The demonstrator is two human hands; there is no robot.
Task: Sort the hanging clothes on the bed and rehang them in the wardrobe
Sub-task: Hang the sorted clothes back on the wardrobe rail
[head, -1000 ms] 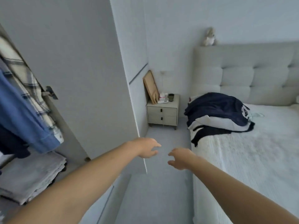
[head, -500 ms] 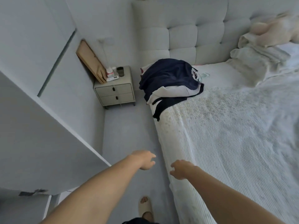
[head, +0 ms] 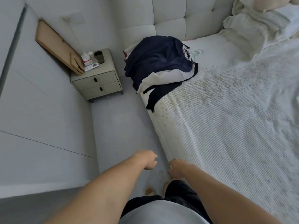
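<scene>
While both hands, left hand [head: 148, 160] and right hand [head: 175, 166], hang loosely curled and hold nothing, well short of the clothes pile [head: 159, 62] near the bed's [head: 226, 126] headboard [head: 169, 16], better step closer and lift by the hangers [head: 193, 53].

View has swung off the wardrobe, down along the bed [head: 226, 126]. Clothes pile [head: 158, 62] at the bed's head-end corner now nearer. Left hand [head: 148, 160] and right hand [head: 177, 167] still empty, lowered over floor beside the bed's edge.
</scene>
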